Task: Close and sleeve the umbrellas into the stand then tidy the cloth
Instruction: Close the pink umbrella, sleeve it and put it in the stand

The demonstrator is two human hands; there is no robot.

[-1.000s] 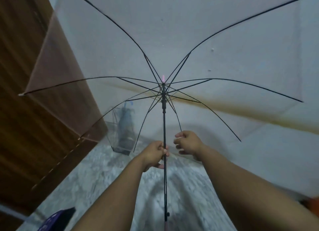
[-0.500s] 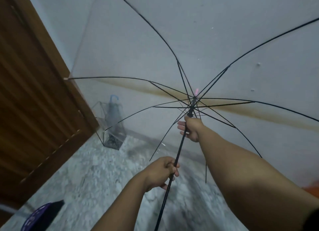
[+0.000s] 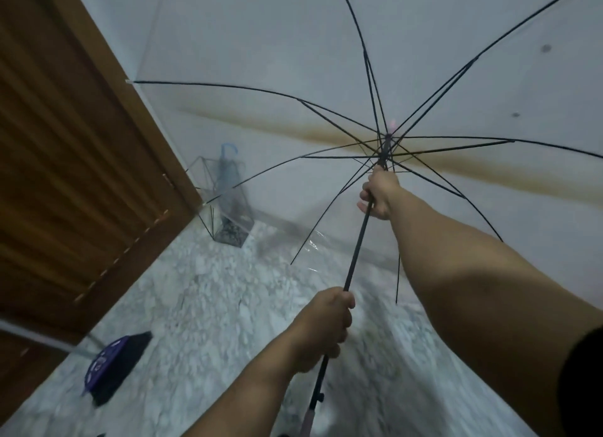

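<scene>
An open transparent umbrella (image 3: 261, 61) with black ribs and a black shaft (image 3: 357, 250) fills the upper right of the head view, its canopy facing the wall. My left hand (image 3: 326, 329) grips the lower shaft. My right hand (image 3: 380, 191) is closed around the shaft just under the runner, where the ribs meet. A wire-frame umbrella stand (image 3: 228, 208) stands on the floor by the wall, holding a closed umbrella with a blue curved handle (image 3: 228, 149). The cloth is not in view.
A brown wooden door (image 3: 65, 159) fills the left side. A dark purple patterned object (image 3: 111, 368) lies on the marble floor (image 3: 202, 306) at lower left. The white wall (image 3: 293, 45) behind carries a brown stain band.
My right hand has slid up the shaft from beside my left hand to just under the runner. The umbrella has tilted and shifted right, and the view has swung left toward the door.
</scene>
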